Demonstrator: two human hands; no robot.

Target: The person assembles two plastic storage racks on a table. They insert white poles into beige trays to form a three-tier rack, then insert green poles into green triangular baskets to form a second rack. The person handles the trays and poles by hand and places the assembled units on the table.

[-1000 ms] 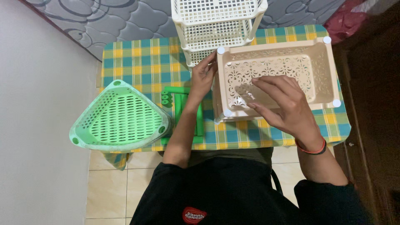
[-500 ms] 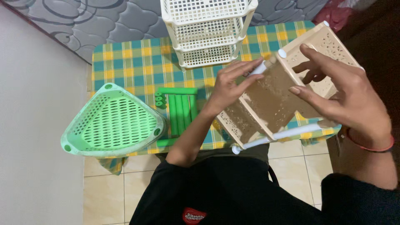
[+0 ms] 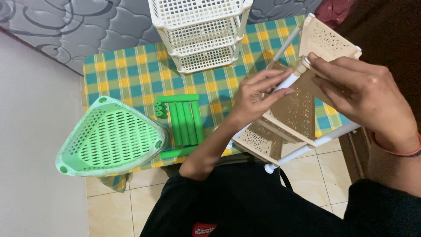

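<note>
A room in a home, probably a bedroom.
A quilted grey mattress (image 3: 79, 26) lies beyond the hands; a checked-cloth table (image 3: 127, 70) stands on the tiled floor (image 3: 112, 206).

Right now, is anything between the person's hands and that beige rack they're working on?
Nothing visible. The left hand already has its fingers on a white post of the beige rack, and the right hand grips its upper shelf corner. The white rack and green tubes lie off to the side.

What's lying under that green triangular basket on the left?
The green basket rests on the checked tablecloth, its near corner hanging past the table edge. Green tubes lie beside it, one running toward its rim. Whatever lies directly beneath is covered by the basket.
</note>
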